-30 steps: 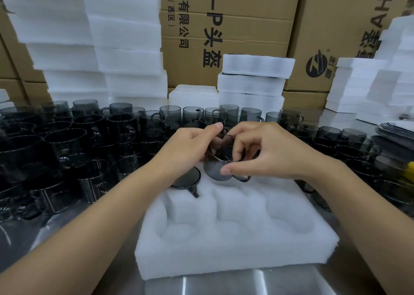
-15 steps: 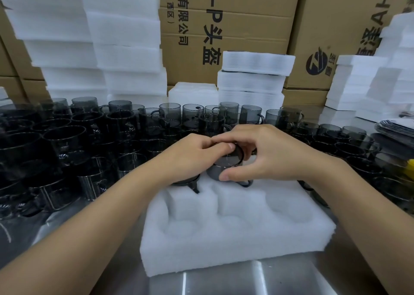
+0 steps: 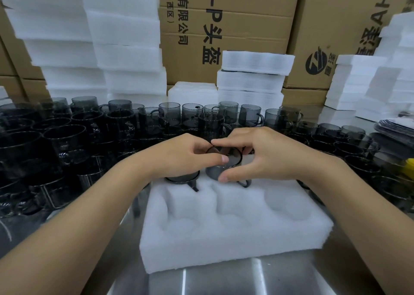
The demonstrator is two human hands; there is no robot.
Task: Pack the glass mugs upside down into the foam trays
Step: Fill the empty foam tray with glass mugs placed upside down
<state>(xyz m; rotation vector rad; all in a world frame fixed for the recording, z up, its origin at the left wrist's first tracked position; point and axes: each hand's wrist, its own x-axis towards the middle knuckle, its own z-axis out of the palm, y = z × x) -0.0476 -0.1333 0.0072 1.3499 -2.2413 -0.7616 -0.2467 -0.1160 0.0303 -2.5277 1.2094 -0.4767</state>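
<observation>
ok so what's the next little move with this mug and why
Probably press the mug straight down until it seats. The left hand and right hand pinch it, base up, over the middle back pocket of the foam tray. It stands higher than the seated mug in the back left pocket, so it looks not yet fully in.

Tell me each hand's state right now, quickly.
Left hand: grips the upside-down glass mug, thumb across its base.
Right hand: grips the same mug, thumb on its near side.
</observation>
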